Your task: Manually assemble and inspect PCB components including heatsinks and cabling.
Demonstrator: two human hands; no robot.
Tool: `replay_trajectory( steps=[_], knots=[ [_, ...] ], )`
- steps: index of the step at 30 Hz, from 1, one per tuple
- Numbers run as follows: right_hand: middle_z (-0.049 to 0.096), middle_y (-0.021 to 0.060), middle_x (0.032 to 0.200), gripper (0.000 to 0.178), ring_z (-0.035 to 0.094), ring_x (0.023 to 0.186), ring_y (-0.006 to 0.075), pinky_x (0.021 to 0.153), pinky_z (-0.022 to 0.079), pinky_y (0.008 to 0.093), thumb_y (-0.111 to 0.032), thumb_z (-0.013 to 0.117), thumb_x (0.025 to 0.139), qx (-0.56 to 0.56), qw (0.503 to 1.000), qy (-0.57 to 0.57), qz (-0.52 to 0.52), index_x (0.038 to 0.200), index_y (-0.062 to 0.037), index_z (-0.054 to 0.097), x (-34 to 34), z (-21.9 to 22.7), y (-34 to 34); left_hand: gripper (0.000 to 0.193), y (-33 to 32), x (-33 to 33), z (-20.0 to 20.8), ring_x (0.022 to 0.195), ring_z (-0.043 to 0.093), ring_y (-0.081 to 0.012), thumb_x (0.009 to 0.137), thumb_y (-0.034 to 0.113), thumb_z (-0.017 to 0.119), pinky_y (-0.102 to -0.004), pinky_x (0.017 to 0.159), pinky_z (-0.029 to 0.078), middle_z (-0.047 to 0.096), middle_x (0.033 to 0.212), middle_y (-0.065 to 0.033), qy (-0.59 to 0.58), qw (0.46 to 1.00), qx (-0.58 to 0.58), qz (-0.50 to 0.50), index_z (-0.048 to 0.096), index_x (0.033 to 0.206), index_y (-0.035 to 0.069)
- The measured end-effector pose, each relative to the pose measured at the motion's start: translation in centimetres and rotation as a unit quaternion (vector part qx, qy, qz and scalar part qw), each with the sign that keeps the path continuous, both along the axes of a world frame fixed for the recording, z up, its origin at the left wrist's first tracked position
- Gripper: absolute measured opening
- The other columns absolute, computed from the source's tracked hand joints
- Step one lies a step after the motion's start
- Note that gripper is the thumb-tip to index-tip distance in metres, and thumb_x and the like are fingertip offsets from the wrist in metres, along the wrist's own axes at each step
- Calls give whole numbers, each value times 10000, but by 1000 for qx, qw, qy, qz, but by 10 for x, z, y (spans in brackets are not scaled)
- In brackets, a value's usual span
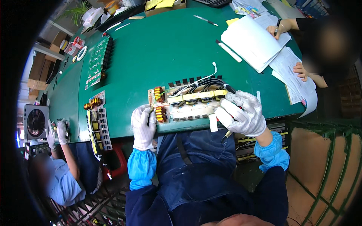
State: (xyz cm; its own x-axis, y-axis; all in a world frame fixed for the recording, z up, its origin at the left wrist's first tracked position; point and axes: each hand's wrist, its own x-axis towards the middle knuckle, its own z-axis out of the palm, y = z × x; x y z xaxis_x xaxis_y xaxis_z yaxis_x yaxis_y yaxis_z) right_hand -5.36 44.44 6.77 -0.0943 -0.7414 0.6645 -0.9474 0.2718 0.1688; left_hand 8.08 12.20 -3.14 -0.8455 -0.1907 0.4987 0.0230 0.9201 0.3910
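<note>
A long circuit board lies at the near edge of the green table, with two copper-wound toroid coils at its left end and a row of yellow-taped transformers along its middle. Black and white wires run over its far side to a white plug. My left hand, in a white glove, grips the board's left end, thumb by the near coil. Over the right end, my gloved right hand has its fingers curled. A slim tool with a yellowish tip pokes out below it, mostly hidden. Beside those fingers hangs a white tag.
A similar board lies to the left, and a larger green board farther back. At left a gloved co-worker sits near a fan. Across the table, another person's hand writes on papers. A marker lies nearby.
</note>
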Motion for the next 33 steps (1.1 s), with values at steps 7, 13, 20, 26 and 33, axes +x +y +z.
replay_trajectory(
  steps=[7,13,20,26,33],
  knots=[
    [633,-11,1063,246,655,963,173,817,576,355,-285,664,877,-36,999,-2,38,1123,-283,669,2,-22,-4,173,0,3,-4,1003,633,-351,836,56,697,-449,889,503,674,1071,-147,-3,1000,0,6,655,1002,34],
    [630,-21,1043,281,659,930,172,747,595,326,-278,729,827,-56,998,15,39,1105,-286,692,0,-22,-13,186,0,1,-3,999,637,-353,827,54,703,-455,883,506,677,1066,-148,-4,1000,1,4,657,1007,34],
    [615,-10,1043,288,648,939,183,762,580,353,-241,760,788,-61,997,-13,44,1069,-244,698,1,-22,-16,206,-2,-2,-2,992,641,-361,823,58,710,-460,883,507,677,1060,-155,-1,1000,7,4,658,1021,36],
    [682,186,969,327,672,928,338,828,530,464,-205,715,818,-266,907,-324,-44,1078,-26,630,4,-39,17,287,1,0,3,1098,618,-341,843,4,633,-424,993,469,646,1159,-180,23,985,169,12,631,1128,27],
    [627,213,1134,446,629,1140,344,1045,453,516,-349,462,1061,-583,591,-555,-42,1314,18,476,15,-37,5,514,36,-38,43,1192,599,-287,866,88,685,-389,1031,475,610,1274,-178,6,930,367,-29,545,1354,4]
  ],
)
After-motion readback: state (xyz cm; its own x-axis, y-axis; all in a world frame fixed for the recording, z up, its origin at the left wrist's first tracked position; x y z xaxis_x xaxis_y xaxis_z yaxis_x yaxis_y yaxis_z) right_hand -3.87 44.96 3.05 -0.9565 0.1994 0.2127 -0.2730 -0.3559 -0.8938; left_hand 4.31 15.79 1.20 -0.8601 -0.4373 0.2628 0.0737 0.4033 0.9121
